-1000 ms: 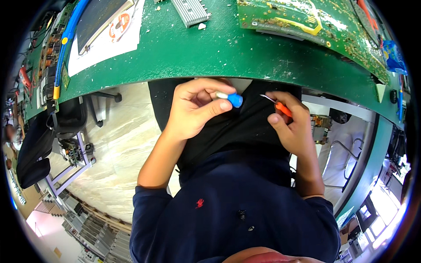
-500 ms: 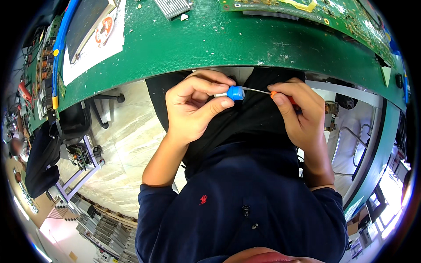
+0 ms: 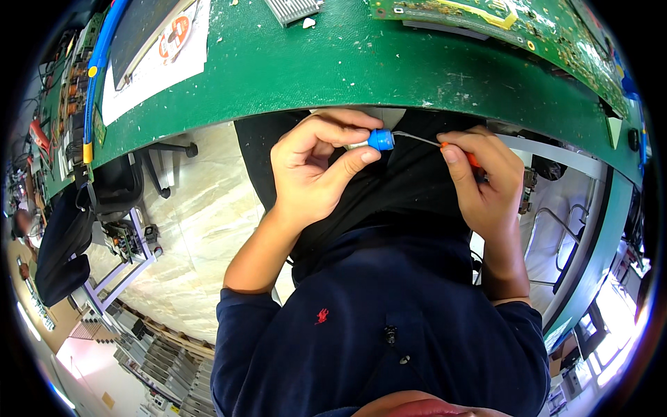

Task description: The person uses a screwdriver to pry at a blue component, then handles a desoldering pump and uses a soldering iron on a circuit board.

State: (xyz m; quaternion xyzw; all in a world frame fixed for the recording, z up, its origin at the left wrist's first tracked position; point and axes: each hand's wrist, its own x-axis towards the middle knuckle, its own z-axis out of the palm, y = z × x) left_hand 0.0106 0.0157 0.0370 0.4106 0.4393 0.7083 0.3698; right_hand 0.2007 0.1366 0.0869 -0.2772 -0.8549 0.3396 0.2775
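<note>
My left hand (image 3: 316, 167) pinches a small part (image 3: 381, 139) with a blue end and a pale, whitish body, partly hidden by the fingers. My right hand (image 3: 486, 177) grips an orange-handled tool (image 3: 474, 160) with a thin metal shaft (image 3: 417, 137) that reaches left to the blue end and looks bent near its tip. Whether the tip sits inside it or only touches it, I cannot tell. Both hands are over my lap, just before the green table's edge (image 3: 278, 90).
A large circuit board (image 3: 451, 14), a ribbed metal heatsink (image 3: 292, 8) and white paper (image 3: 139, 94) with an orange-and-white spool (image 3: 174, 38) lie on the table. Blue tubing (image 3: 101, 48) runs along its left end. A black chair (image 3: 118, 187) stands at lower left.
My right hand has moved up and right, bringing the tool's tip from apart to the blue end. My left hand has shifted slightly up and right with the part.
</note>
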